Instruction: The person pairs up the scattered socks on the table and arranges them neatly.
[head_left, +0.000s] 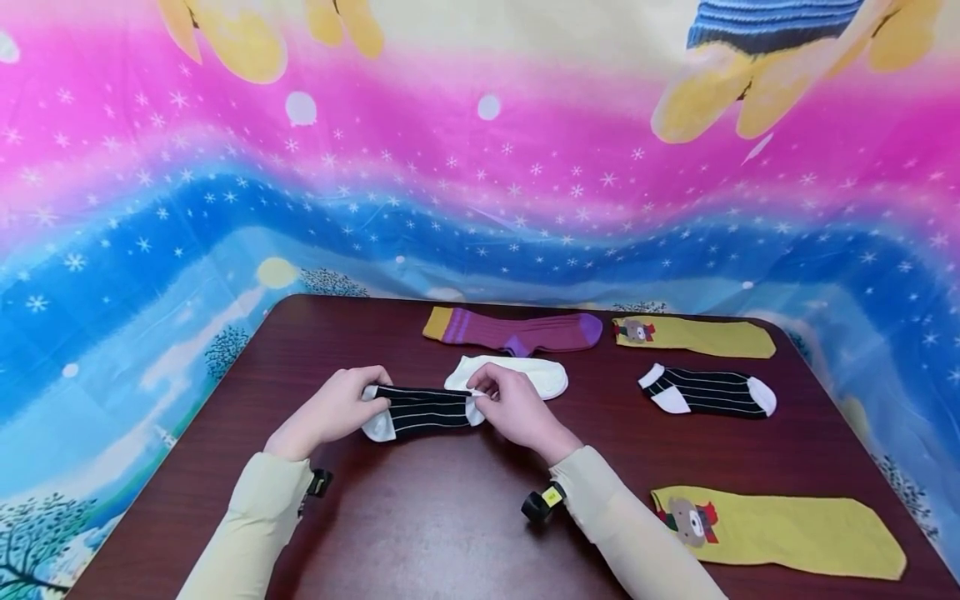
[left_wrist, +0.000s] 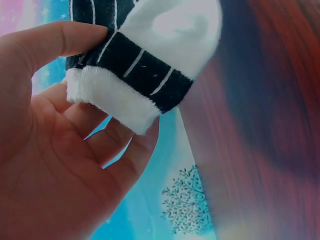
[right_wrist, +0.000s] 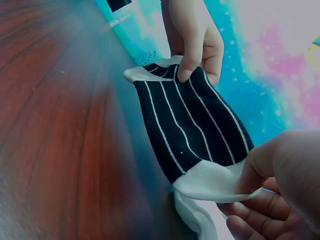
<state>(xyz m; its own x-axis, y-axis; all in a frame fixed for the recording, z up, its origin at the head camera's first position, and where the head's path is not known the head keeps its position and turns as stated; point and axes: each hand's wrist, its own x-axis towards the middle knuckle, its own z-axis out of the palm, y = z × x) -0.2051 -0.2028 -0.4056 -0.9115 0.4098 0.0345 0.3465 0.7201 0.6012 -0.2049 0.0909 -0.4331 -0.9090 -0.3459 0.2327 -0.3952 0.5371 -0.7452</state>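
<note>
The striped sock [head_left: 430, 414], black with thin white lines, was stretched sideways between the person's two hands, over the middle of the counter [head_left: 420, 533]. The left grip [head_left: 345, 404] was grasping the end with the white cuff and heel; in the left wrist view the thumb pressed on the black knit just beside the cuff, with fingers behind it. The right grip [head_left: 517, 408] was pinching the white toe between thumb and fingers. Whether the underside of the sock touched the counter could not be told.

Just beyond the toe lay the white sock [head_left: 551, 379], flat on the counter and partly hidden by the right grip. Behind that was the purple sock [head_left: 517, 331], its yellow cuff pointing left. To its right, near the back edge, lay the far yellow sock [head_left: 705, 337], with a bear's face at its left end. In front of that was the second striped sock [head_left: 708, 393], its white toe toward the right. The near yellow sock [head_left: 810, 533], also with a bear, lay at the right front, partly covered by the right sleeve [head_left: 630, 525].

Around the counter hung a pink and blue cloth [head_left: 450, 167] with white snowflakes.
</note>
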